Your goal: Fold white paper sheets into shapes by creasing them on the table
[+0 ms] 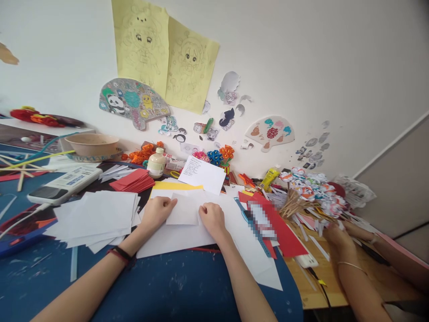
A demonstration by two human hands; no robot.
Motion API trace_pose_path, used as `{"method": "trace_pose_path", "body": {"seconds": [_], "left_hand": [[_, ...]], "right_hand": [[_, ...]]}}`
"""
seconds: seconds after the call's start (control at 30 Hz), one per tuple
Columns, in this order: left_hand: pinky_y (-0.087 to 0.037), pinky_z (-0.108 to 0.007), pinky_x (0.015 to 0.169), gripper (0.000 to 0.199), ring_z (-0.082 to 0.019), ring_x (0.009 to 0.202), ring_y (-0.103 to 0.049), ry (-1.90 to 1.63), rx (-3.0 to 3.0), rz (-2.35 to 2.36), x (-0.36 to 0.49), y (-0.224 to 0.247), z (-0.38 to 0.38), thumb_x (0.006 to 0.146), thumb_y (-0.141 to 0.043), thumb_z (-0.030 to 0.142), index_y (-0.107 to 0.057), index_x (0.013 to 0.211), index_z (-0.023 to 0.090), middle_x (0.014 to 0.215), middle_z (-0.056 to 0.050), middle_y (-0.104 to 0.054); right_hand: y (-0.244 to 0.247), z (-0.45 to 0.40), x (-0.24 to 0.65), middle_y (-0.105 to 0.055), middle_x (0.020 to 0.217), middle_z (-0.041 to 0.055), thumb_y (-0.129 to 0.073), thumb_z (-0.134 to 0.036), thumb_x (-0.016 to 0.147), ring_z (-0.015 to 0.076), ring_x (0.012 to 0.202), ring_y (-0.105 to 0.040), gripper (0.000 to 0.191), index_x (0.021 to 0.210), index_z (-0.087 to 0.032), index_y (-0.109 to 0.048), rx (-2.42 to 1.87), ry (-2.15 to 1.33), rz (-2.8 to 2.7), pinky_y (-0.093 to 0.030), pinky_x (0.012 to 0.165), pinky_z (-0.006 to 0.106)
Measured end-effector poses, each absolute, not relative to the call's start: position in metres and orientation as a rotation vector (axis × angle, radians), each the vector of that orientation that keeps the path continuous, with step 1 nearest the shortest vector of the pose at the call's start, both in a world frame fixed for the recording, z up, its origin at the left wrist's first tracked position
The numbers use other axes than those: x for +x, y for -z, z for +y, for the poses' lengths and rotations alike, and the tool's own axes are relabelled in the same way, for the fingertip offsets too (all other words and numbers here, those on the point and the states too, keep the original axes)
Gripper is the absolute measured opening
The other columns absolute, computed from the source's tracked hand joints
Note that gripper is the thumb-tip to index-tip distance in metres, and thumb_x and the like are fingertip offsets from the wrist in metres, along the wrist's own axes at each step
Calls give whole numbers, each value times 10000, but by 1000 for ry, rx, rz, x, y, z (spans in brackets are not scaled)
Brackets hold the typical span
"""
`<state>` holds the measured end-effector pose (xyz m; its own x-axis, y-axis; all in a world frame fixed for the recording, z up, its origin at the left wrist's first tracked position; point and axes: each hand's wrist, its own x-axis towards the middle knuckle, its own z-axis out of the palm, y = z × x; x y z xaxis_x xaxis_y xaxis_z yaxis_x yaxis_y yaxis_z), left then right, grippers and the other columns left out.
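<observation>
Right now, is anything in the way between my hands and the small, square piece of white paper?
No, nothing visible is in the way: your left hand and right hand are at opposite edges of the square paper. The cream-coloured plastic bottle stands farther back, behind your left hand.

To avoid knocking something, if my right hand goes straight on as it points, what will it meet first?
Past the flat sheet, the right hand would probably meet the white card with writing; depth is unclear.
</observation>
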<state>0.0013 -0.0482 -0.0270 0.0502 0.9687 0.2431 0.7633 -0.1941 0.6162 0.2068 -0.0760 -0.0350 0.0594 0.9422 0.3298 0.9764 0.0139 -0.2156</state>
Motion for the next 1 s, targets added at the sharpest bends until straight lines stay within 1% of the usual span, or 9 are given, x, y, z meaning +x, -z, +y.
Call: {"method": "trace_pose_path", "body": {"seconds": [0.17,0.33,0.57,0.73,0.83,0.93,1.0], "left_hand": [[-218,-273,548,444,-145,515,-385,-835,2047,1739,-1,25,-52,784,-463,504,-303,489,213,473,24,-369],[-230,-273,563,429,-143,521,-390,-761,2123,1653,-9,24,-58,760,-495,454,-292,476,205,468,26,-384],[-232,-277,573,425,-143,531,-391,-757,2145,1647,-11,25,-60,764,-481,440,-275,477,204,478,16,-405],[-231,-281,574,426,-154,533,-409,-751,2142,1650,-11,22,-62,789,-456,457,-299,483,207,481,6,-433],[-255,-291,619,449,-159,544,-434,-702,2165,1623,-12,20,-63,815,-431,489,-343,481,202,499,-1,-490],[-277,-304,689,434,-178,604,-492,-641,2202,1590,-14,21,-63,790,-477,494,-404,484,196,561,-8,-557],[-281,-311,714,404,-195,651,-520,-618,2214,1586,-15,22,-62,777,-495,477,-431,496,194,609,-16,-583]], "right_hand": [[40,-72,206,-634,695,26,-474,-246,899,140,597,-498,266,689,-191,-628,-1992,142,-1963,-199,531,277],[38,-72,206,-656,725,33,-467,-243,908,148,626,-532,259,729,-193,-646,-1991,144,-2007,-211,546,278],[39,-71,205,-647,716,35,-467,-235,912,147,636,-536,256,722,-187,-632,-1974,145,-2019,-223,555,274],[40,-73,208,-602,701,16,-460,-237,912,140,624,-505,254,689,-187,-571,-1915,127,-2022,-238,557,269],[40,-79,212,-569,738,0,-475,-264,909,140,683,-503,219,709,-195,-529,-1836,100,-2049,-292,599,250],[40,-86,215,-546,795,3,-467,-262,914,151,771,-501,178,750,-201,-502,-1766,79,-2074,-338,686,246],[40,-89,216,-535,816,11,-454,-253,919,161,794,-492,173,757,-202,-489,-1738,67,-2084,-350,716,255]]}}
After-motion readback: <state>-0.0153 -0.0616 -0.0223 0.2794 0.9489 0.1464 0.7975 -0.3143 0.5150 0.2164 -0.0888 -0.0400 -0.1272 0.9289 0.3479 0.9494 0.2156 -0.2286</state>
